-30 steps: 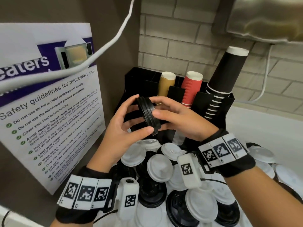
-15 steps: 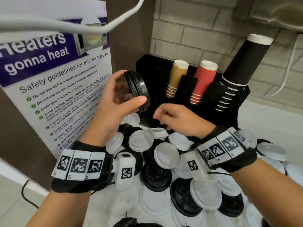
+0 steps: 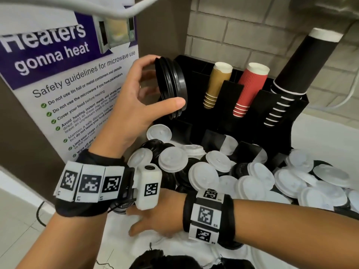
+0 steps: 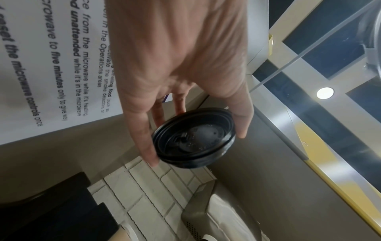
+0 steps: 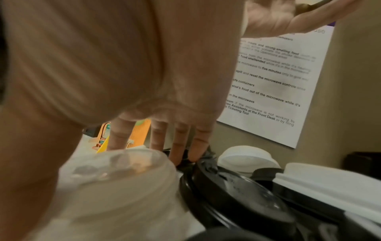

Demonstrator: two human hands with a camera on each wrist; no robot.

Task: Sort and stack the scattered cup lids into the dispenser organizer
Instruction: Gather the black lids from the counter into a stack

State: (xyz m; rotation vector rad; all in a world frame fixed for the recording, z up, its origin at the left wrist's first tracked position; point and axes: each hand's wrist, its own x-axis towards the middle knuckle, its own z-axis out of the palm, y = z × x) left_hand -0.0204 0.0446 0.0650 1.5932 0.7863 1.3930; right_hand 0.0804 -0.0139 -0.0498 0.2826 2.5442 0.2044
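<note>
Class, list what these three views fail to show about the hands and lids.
- Right hand: fingertips hidden, head view, by the left wrist camera.
- What the right hand touches: right wrist view blurred.
- Black lids in left hand: count unclear.
- Organizer: lid slots masked by lids.

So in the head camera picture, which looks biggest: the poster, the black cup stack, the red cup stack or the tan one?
1. Poster, by far.
2. Black cup stack.
3. Red cup stack.
4. Tan cup stack, slightly smaller than the red.

The poster is cut off by the frame.
</note>
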